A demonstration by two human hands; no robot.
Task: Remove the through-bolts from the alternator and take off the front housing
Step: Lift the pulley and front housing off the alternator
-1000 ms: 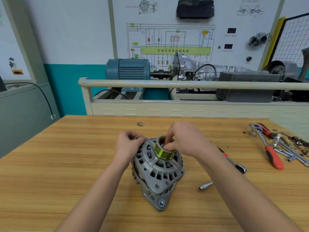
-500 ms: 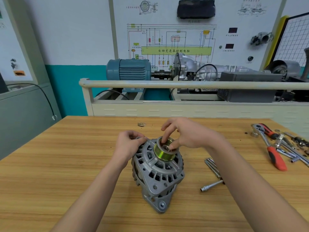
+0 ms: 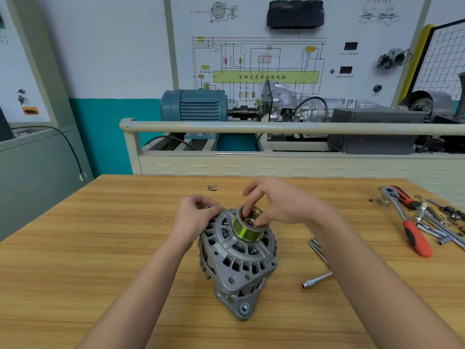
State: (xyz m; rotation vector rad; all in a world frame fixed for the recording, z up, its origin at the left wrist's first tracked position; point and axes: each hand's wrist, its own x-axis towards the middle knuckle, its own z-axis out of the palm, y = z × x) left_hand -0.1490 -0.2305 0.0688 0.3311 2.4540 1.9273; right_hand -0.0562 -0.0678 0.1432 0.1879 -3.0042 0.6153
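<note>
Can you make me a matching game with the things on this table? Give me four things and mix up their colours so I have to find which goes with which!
Things:
1. pulley on the alternator
2. ratchet handle at the right of the table
3. front housing of the alternator
4. table

Colours:
A. light brown wood
B. yellow-green
C. grey metal
D. red-orange

Right pairs: 1-B, 2-D, 3-C, 4-A
</note>
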